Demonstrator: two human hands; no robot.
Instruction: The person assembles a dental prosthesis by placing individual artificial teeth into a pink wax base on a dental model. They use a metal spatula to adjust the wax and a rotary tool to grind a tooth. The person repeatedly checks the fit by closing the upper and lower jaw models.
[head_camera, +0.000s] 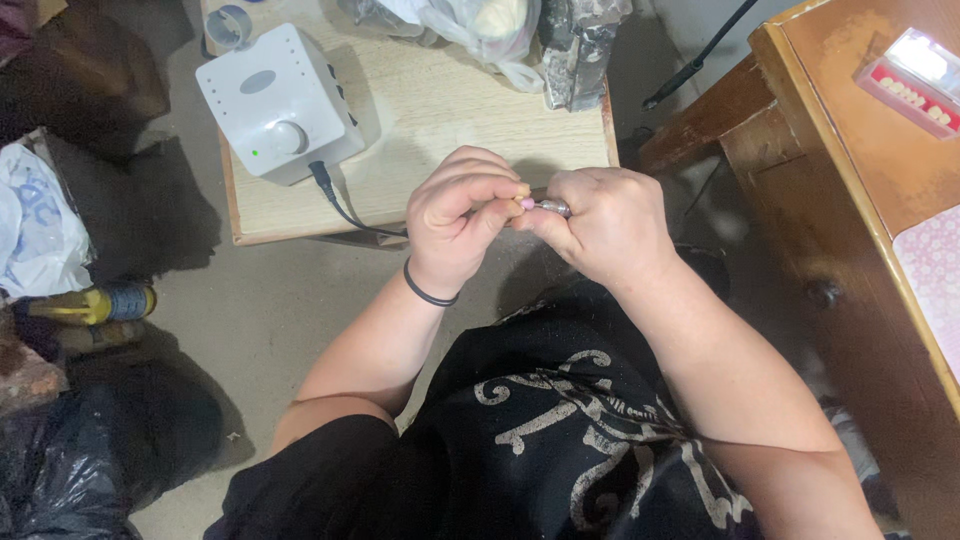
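In the head view I see my left hand (462, 215) closed on a small pale piece (521, 203). My right hand (600, 222) grips a metal handpiece (552, 207), touching the piece, above the front edge of the small wooden table (450, 110). A white control box (278, 100) stands at its left edge.

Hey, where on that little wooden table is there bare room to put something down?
The small wooden table is bare in its middle and right, between the white control box, the plastic bag and the near edge by the left hand and right hand. The back edge is crowded.
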